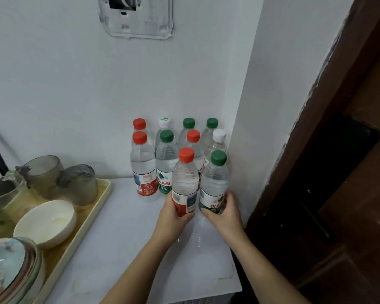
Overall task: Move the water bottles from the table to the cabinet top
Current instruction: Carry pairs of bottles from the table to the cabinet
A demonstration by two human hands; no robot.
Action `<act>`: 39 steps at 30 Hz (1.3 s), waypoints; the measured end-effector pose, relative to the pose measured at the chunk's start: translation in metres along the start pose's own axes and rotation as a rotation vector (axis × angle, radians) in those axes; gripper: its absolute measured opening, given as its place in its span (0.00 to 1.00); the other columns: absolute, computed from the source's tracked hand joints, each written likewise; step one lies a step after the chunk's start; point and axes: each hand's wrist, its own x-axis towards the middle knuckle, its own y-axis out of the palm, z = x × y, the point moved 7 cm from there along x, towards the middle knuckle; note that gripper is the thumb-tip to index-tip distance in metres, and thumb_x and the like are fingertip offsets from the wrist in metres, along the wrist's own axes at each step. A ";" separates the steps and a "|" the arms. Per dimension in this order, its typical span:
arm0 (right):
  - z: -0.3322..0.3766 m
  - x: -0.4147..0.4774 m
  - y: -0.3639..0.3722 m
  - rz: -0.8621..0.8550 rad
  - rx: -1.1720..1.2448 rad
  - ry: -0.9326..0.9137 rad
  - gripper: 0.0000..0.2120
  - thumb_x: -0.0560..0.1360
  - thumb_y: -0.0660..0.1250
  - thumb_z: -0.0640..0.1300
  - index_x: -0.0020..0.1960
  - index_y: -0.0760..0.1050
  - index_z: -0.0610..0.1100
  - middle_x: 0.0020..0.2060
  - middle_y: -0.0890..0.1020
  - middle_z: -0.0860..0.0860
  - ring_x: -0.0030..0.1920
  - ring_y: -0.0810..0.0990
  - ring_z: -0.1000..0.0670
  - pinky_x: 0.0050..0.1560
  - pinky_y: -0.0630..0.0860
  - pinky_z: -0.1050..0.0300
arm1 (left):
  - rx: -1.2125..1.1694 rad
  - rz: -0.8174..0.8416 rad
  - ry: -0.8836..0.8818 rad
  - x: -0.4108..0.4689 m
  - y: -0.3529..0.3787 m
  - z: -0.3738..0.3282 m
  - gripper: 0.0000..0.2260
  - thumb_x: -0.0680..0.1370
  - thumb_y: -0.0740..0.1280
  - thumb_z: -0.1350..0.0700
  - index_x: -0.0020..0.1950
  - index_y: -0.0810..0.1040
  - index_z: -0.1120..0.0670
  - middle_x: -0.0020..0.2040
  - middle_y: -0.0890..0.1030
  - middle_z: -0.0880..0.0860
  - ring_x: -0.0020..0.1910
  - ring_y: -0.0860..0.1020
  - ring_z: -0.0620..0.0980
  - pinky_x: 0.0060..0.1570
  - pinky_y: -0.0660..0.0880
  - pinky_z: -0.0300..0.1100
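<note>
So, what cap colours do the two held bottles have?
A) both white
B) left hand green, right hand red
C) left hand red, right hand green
C: the left hand grips the red-capped bottle, the right hand the green-capped bottle.

Right: side wall (246,106) just beside bottle cluster (176,150).
Left: tray (83,229) of dishes.
Front: bare cabinet top (123,249).

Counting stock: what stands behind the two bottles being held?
Behind the red-capped bottle in the left hand and the green-capped bottle in the right hand stand eight more bottles; their lower parts are partly hidden.
</note>
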 end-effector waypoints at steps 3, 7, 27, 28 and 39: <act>0.000 0.005 -0.003 0.030 0.046 -0.006 0.31 0.63 0.80 0.35 0.60 0.70 0.44 0.51 0.81 0.54 0.46 0.79 0.69 0.43 0.74 0.75 | 0.015 -0.015 -0.015 0.002 0.006 -0.004 0.30 0.70 0.75 0.61 0.69 0.67 0.51 0.59 0.76 0.45 0.54 0.76 0.43 0.47 0.69 0.29; -0.008 0.010 -0.009 0.057 0.070 0.008 0.29 0.65 0.78 0.33 0.60 0.69 0.45 0.52 0.81 0.54 0.48 0.81 0.66 0.49 0.77 0.69 | 0.018 -0.028 -0.030 0.005 0.015 -0.010 0.31 0.69 0.75 0.62 0.69 0.67 0.52 0.57 0.76 0.45 0.54 0.76 0.43 0.50 0.69 0.34; -0.019 0.000 -0.008 0.241 -0.046 0.021 0.41 0.66 0.78 0.44 0.74 0.62 0.43 0.68 0.74 0.47 0.68 0.73 0.52 0.67 0.72 0.56 | 0.281 -0.150 -0.079 -0.018 0.010 -0.009 0.36 0.70 0.76 0.50 0.73 0.63 0.51 0.68 0.73 0.48 0.67 0.72 0.48 0.60 0.68 0.31; -0.021 -0.008 -0.010 0.254 -0.123 0.038 0.45 0.67 0.76 0.48 0.77 0.57 0.44 0.72 0.69 0.47 0.72 0.68 0.50 0.71 0.67 0.50 | 0.434 -0.156 -0.106 -0.027 0.007 -0.006 0.39 0.71 0.74 0.46 0.76 0.59 0.53 0.73 0.68 0.50 0.72 0.66 0.51 0.70 0.63 0.40; 0.015 -0.131 0.020 0.652 -1.027 -0.288 0.42 0.71 0.43 0.71 0.79 0.36 0.54 0.78 0.36 0.49 0.77 0.32 0.43 0.73 0.36 0.36 | 1.032 -0.197 -0.276 -0.182 -0.044 0.033 0.38 0.76 0.46 0.30 0.79 0.55 0.52 0.79 0.54 0.57 0.78 0.50 0.61 0.71 0.47 0.65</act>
